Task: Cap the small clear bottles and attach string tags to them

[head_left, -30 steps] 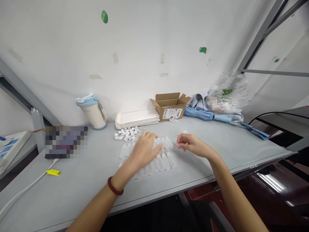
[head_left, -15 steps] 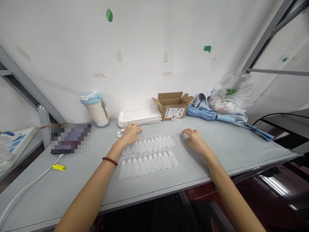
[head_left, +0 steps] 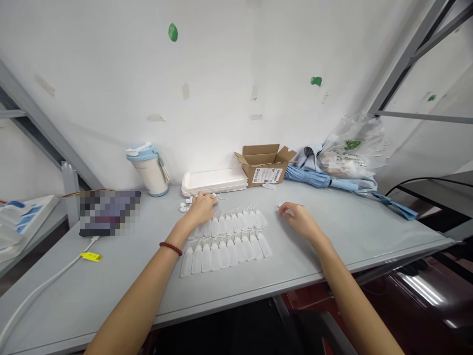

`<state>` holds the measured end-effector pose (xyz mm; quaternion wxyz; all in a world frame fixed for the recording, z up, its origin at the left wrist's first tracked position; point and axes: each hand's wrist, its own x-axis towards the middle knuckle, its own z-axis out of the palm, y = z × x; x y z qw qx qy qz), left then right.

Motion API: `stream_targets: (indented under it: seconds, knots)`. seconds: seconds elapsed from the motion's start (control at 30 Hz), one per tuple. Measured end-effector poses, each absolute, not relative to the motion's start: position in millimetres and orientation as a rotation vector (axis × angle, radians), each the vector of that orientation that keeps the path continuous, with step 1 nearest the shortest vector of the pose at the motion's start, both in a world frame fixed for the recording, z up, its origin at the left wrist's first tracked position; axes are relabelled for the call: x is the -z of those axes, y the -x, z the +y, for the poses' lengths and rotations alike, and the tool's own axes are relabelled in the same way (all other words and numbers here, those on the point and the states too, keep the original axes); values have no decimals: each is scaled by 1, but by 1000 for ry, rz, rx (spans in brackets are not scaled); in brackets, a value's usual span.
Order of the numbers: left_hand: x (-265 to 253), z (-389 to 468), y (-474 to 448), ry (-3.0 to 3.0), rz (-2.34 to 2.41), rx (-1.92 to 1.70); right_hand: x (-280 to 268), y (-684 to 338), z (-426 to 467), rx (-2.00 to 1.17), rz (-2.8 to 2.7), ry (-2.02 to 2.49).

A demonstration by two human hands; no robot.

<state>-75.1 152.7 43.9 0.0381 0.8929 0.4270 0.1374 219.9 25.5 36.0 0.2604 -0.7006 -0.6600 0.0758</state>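
My left hand rests among loose white caps behind the bottles, its fingers curled down. A thin white tube shows by its fingertips; what they pinch is mostly hidden. Two rows of small translucent squeeze bottles with thin curved spouts lie on the table: a front row and a back row, partly covered by my left wrist. To the right of the rows, my right hand is closed in a pinch just above the table. A small whitish tip pokes out at its fingertips; the rest is hidden.
Behind the caps lies a stack of white trays beside an open cardboard box, with one small bottle before it. A tumbler stands left. A blue umbrella and plastic bag lie right. A white cable crosses the left side.
My left fingers have drawn closer together over the caps. My right fingers have curled in more, and the hand has turned slightly. The whole view has shifted a little.
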Motion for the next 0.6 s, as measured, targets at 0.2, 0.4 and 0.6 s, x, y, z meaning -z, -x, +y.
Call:
stream_targets:
  seconds: [0.2, 0.4, 0.6]
  knots:
    - [-45, 148, 73, -2733, 1354, -411, -32, -225, 28, -71, -1742, 1861]
    - [-63, 131, 67, -2637, 1228, -703, -41, -192, 24, 0, -1574, 1645]
    - [-78, 85, 44, -2581, 973, -1015, -56, -135, 18, -390, -1575, 1285]
